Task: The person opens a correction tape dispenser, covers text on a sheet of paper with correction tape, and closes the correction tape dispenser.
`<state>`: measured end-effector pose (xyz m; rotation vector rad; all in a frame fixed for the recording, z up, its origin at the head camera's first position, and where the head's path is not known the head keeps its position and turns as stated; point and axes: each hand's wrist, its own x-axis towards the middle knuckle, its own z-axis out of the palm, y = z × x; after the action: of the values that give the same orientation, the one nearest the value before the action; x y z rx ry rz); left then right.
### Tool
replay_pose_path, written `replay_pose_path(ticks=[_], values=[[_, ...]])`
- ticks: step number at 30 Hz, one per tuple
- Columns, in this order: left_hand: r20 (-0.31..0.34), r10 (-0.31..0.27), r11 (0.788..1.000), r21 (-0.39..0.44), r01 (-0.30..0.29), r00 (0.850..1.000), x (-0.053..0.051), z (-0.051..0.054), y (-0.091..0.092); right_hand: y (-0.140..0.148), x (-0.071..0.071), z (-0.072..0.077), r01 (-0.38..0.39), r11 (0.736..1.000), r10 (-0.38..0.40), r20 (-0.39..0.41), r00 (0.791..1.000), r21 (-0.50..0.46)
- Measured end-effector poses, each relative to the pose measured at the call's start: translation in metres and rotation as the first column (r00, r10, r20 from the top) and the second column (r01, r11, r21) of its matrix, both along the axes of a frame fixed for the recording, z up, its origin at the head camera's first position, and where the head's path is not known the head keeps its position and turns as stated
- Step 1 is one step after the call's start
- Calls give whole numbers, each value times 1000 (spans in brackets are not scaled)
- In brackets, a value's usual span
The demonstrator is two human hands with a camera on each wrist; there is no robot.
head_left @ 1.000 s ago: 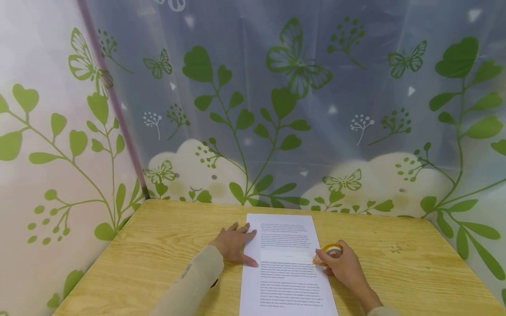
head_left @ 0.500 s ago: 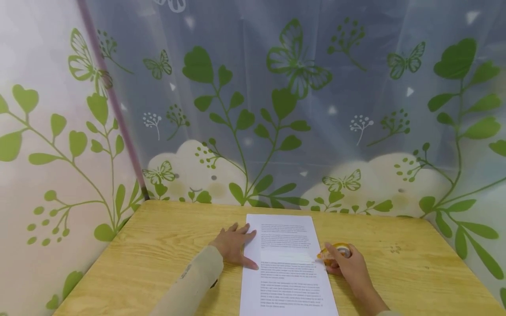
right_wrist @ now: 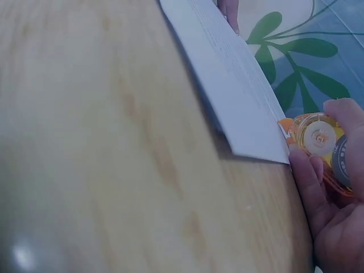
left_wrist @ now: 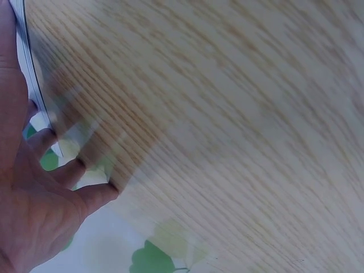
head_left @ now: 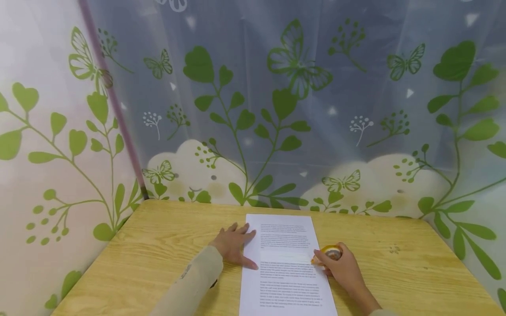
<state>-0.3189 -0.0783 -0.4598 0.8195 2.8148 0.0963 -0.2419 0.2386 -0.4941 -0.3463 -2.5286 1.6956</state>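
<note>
A printed sheet of paper [head_left: 251,292] lies on the wooden table, and a blank white band [head_left: 282,256] crosses it between two blocks of text. My left hand [head_left: 232,246] rests with spread fingers on the sheet's left edge; in the left wrist view those fingers [left_wrist: 98,196] look straight or slightly bent. At the right edge of the paper, my right hand [head_left: 345,268] grips an orange see-through correction tape [head_left: 332,252] between thumb and fingers. Its tip points left, near the end of the white band. Whether the tip touches the paper I cannot tell.
The wooden table [head_left: 415,272] extends to both sides of the sheet, with a small dark mark [head_left: 394,249] on the right. Behind it hangs a curtain [head_left: 253,109] printed with leaves and butterflies.
The right hand first shifted a little to the right with the correction tape, then came back left to the paper's edge. The left hand has stayed in place.
</note>
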Motion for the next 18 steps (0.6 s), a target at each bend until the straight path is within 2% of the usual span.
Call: replay_pose_path(ticks=[10, 18], values=[[3, 4, 1000, -3, -4, 1000, -1, 0, -1, -3, 0, 6, -19, 995, 18, 9, 1000, 102], [-2, -3, 1000, -9, 3, 1000, 0, 1, 0, -2, 2, 9, -4, 999, 4, 10, 1000, 39]])
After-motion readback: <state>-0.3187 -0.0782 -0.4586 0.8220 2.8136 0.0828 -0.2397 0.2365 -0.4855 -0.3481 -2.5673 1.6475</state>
